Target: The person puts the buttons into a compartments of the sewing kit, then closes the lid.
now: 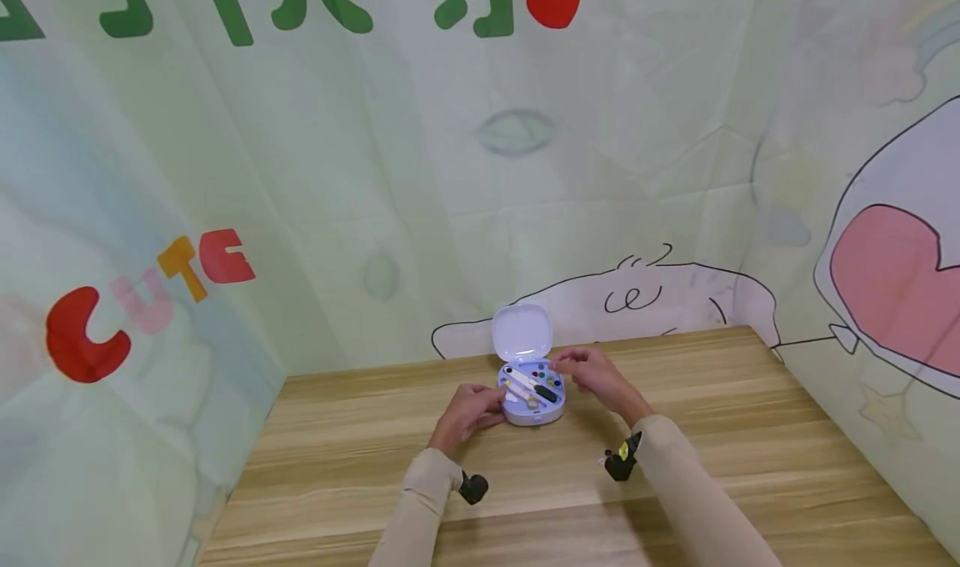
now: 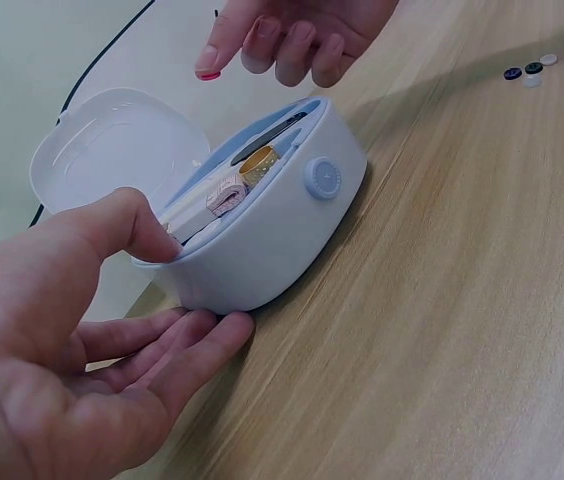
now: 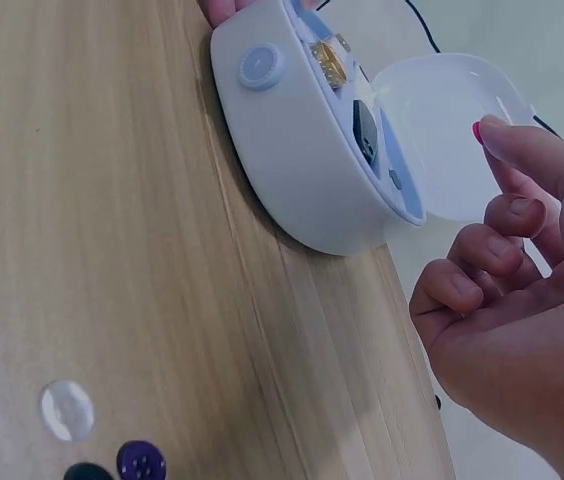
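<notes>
A white sewing box (image 1: 534,418) stands on the table, its lid (image 1: 522,331) raised at the back. My left hand (image 1: 471,413) grips its left side, thumb over the rim and fingertips low against the wall. Above the box's right side, my right hand (image 1: 595,373) pinches a small red button (image 3: 477,132) between thumb and finger. Inside the lilac tray lie a gold thimble (image 2: 258,166), a pinkish rolled tape measure (image 2: 227,195) and a slim tool with a dark end (image 1: 546,393). Several coloured buttons (image 1: 542,375) sit in the tray's right part.
Several loose buttons, among them a dark purple one (image 3: 141,461) and a clear one (image 3: 67,410), lie on the wooden table (image 1: 337,467) in front of the box to the right. A printed cloth backdrop (image 1: 375,242) hangs behind the table.
</notes>
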`<action>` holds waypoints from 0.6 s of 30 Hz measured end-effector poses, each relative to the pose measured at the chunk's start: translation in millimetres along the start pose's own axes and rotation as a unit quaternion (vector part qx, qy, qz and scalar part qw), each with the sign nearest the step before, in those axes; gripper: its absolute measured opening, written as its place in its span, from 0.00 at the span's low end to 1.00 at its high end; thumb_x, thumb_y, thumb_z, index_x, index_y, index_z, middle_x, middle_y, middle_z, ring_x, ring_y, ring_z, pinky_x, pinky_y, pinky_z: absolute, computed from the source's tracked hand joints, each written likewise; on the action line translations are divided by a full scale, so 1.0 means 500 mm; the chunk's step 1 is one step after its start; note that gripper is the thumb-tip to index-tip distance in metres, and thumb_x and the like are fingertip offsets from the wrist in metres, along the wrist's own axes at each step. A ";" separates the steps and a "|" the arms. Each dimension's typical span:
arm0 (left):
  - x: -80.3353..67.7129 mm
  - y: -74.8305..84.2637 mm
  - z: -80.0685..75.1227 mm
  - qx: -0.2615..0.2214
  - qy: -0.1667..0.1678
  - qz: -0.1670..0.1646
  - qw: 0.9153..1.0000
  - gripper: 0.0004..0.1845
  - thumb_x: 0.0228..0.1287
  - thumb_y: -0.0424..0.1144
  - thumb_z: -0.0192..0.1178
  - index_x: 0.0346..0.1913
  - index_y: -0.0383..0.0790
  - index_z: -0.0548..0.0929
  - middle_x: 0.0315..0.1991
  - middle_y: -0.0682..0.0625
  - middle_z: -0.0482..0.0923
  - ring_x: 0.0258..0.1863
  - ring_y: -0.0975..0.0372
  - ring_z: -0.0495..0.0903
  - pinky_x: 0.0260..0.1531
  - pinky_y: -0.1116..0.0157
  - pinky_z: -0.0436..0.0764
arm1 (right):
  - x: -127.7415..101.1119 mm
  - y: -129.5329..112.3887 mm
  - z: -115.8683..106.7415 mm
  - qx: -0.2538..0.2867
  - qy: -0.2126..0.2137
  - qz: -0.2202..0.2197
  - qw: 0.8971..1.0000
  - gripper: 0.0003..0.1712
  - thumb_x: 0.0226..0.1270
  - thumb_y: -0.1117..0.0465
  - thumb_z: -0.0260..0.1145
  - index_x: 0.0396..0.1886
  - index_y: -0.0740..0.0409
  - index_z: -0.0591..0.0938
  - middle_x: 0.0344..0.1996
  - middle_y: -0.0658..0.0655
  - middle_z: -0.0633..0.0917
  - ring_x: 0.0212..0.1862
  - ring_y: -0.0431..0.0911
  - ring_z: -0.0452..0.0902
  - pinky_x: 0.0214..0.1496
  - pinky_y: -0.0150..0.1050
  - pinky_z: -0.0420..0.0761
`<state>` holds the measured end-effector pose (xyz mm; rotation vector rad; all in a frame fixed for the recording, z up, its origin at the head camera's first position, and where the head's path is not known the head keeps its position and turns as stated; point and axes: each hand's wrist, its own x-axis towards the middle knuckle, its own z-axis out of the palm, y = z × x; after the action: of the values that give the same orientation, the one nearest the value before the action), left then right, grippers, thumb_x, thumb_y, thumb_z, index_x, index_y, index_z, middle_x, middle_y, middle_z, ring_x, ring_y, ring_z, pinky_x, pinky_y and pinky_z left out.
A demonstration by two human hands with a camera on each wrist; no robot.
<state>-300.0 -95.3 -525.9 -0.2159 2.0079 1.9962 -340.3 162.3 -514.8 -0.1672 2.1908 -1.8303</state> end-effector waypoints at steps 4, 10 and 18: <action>0.000 0.000 0.000 0.003 -0.001 -0.001 1.000 0.16 0.66 0.32 0.63 0.50 0.21 0.79 0.42 0.39 0.80 0.41 0.56 0.82 0.47 0.61 0.89 | 0.007 -0.002 0.001 0.004 0.011 0.005 1.000 0.14 0.74 0.56 0.69 0.50 0.62 0.85 0.38 0.56 0.80 0.26 0.44 0.63 0.26 0.33 0.65; 0.000 0.001 -0.001 0.008 -0.002 -0.005 1.000 0.19 0.66 0.32 0.63 0.54 0.20 0.78 0.44 0.38 0.81 0.43 0.55 0.82 0.48 0.60 0.89 | 0.016 -0.001 0.007 0.021 0.028 0.014 0.999 0.13 0.73 0.58 0.70 0.49 0.62 0.86 0.40 0.57 0.82 0.25 0.44 0.62 0.24 0.32 0.63; -0.003 0.002 0.000 0.009 0.000 -0.005 1.000 0.18 0.67 0.32 0.63 0.54 0.20 0.77 0.43 0.38 0.80 0.42 0.55 0.82 0.47 0.61 0.89 | 0.022 0.000 0.016 0.042 0.037 0.017 0.998 0.20 0.73 0.57 0.70 0.59 0.62 0.85 0.39 0.56 0.83 0.23 0.42 0.60 0.23 0.31 0.61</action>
<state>-298.7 -95.5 -524.2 -0.2214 2.0203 1.9726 -348.6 152.0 -517.7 -0.0441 2.1459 -1.9354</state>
